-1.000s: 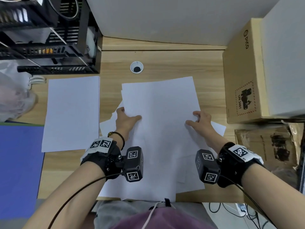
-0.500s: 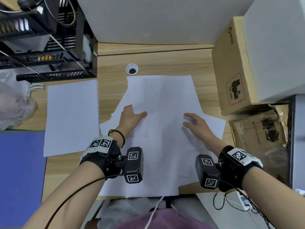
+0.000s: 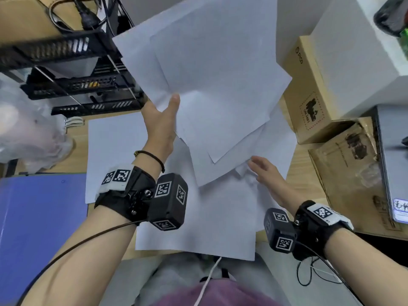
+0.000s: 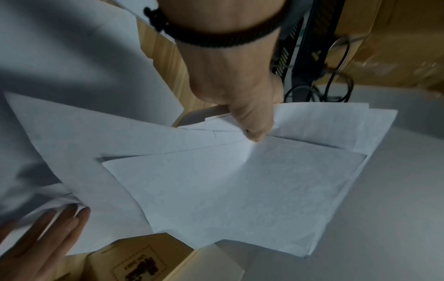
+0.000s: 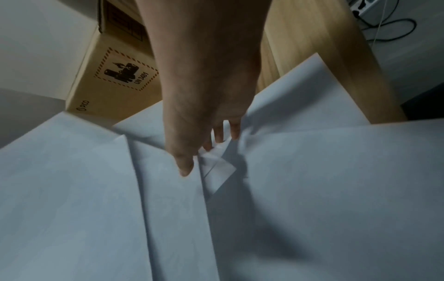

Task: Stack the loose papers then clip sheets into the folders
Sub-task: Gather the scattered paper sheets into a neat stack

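My left hand (image 3: 164, 120) pinches a fanned bunch of white sheets (image 3: 212, 76) at their left edge and holds them raised above the desk; the thumb (image 4: 254, 123) lies on top in the left wrist view. More loose sheets (image 3: 209, 213) lie on the desk below. My right hand (image 3: 262, 171) reaches with straight fingers (image 5: 185, 163) under the lower corner of the raised bunch, touching the paper. A separate white sheet (image 3: 112, 146) lies flat at the left. A blue folder (image 3: 39, 221) lies at the far left.
A brown cardboard box (image 3: 309, 91) stands at the right with a white box (image 3: 353, 51) above it. A brown packet (image 3: 353, 168) and a grey device (image 3: 395, 155) lie far right. A black wire rack (image 3: 72, 80) stands at the back left, beside a plastic bag (image 3: 28, 133).
My left hand has lifted a bunch of sheets off the desk pile and raised it up and away. My right hand slid to the bunch's lower corner. The head view tilted.
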{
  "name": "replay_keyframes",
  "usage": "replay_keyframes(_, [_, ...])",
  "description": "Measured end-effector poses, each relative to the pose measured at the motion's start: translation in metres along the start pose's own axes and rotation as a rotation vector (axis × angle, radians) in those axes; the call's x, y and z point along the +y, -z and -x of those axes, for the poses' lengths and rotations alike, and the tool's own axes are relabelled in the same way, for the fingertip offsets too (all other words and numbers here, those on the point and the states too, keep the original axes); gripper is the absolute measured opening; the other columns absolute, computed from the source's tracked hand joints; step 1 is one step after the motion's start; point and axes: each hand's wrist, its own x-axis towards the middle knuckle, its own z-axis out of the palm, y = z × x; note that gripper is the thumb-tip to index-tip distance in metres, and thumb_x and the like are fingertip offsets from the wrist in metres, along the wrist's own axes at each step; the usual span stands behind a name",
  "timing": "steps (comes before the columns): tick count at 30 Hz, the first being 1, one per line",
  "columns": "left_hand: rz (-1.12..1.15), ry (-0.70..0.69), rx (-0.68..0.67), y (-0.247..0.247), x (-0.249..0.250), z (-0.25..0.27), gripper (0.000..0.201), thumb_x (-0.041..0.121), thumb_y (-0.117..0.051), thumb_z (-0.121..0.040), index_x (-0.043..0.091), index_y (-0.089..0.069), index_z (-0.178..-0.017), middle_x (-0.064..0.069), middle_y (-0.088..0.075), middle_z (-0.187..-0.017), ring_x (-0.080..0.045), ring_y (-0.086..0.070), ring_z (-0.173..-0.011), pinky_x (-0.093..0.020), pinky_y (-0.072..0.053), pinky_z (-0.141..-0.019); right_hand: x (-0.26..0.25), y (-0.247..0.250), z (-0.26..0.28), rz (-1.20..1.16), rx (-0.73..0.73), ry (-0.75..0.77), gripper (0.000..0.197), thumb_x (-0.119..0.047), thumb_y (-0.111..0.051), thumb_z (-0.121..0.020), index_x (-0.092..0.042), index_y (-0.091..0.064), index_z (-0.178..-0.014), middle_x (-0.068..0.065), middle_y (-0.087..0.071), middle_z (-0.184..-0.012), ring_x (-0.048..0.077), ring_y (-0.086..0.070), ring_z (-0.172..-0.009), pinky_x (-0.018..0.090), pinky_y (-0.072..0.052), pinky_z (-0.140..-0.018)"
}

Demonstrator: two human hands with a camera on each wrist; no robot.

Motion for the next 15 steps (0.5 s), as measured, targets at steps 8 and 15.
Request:
replay_keyframes(8, [0.325,0.210,0.189,0.091,0.004,0.009,0.037,0.011,-0.068,-0.089,0.008,-0.053,-0.123,-0.006,-0.067,-0.109,-0.022,-0.070,-0.092,-0.038,-0.060,-0.073,-0.043,-0.053,0.030,-0.209,-0.073,0.120,0.055,-0.043,-0.065,-0.088,-0.020,-0.046,-0.135,-0.010,-0.055,-0.127,0.011,-0.050,-0.127,0.039,-0.040,-0.107])
replay_keyframes(15, [0.239,0.414,0.263,0.154,-0.052,0.028,0.029,0.009,-0.072,-0.085,0.008,-0.060,-0.111,-0.011,-0.066,-0.114,-0.031,-0.067,-0.101,-0.050,-0.056,-0.084,-0.046,-0.088,0.045,-0.204,-0.131,0.087,0.029,-0.027,-0.061,-0.094,-0.025,-0.058,-0.123,-0.006,-0.072,-0.112,0.015,-0.069,-0.102,0.036,-0.056,-0.087])
